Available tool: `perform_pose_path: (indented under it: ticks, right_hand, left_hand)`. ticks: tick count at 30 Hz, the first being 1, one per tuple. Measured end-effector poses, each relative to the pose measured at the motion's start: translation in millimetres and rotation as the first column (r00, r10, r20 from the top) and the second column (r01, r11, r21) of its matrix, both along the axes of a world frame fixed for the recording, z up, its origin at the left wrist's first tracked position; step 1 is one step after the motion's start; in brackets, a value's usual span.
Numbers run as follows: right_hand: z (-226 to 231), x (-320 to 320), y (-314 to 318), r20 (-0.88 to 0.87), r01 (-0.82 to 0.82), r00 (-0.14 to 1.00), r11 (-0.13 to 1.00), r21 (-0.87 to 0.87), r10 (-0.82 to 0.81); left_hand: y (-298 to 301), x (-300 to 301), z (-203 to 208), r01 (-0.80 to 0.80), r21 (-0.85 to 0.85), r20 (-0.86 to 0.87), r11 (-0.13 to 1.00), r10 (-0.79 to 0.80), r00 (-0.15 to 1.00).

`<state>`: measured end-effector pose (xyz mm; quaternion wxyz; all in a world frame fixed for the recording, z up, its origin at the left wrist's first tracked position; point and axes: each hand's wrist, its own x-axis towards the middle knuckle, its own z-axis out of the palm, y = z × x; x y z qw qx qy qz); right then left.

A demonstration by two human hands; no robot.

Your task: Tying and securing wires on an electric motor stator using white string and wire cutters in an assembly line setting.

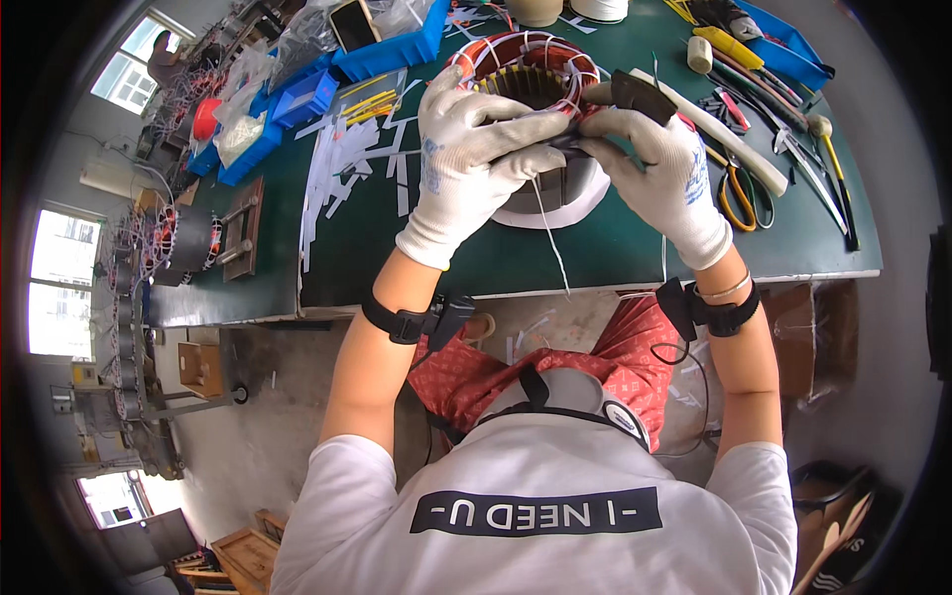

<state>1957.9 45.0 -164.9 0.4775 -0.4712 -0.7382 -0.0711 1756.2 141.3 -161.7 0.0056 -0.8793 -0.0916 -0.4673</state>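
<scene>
A motor stator [496, 52] stands near the table's far edge, its red-brown winding ring laced with white ties. Both my hands wear white knit gloves and meet at the ring's near side. My left hand [466, 149] curls along the left of the ring, thumb and fingertips pinched together. My right hand [650, 159] comes from the right, its thumb and forefinger pinched at the same dark spot; what they grip is hidden. A dark flat strip [643, 96] lies across the right hand's fingers. From below my left thumb hangs a white cord [551, 233].
White paper strips [337, 164] and yellow sleeves [372, 106] lie left, beside blue bins [397, 50]. On the right are orange-handled scissors [737, 195], a pale rod [734, 144], a mallet [821, 129] and a blue tray [793, 50]. Another stator [193, 238] stands far left.
</scene>
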Motion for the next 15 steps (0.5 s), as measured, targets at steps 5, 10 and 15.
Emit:
perform_pose_path:
  ticks: [5,10,15]
  right_hand:
    - [-12.3,2.8,2.1,-0.033,-0.082,0.996,0.986,0.149,0.087]
    - [-20.4,9.4,11.0,0.207,-0.082,0.978,0.963,0.255,0.029]
    - [-14.1,13.0,6.3,-0.030,-0.071,0.997,0.983,0.169,0.078]
  left_hand:
    - [4.5,5.6,-6.8,-0.054,0.079,0.112,0.995,0.045,0.993]
    - [7.3,0.3,-5.6,-0.021,0.066,0.058,0.998,0.017,0.998]
    - [6.3,-2.3,-3.9,-0.019,0.064,0.023,0.998,0.017,1.000]
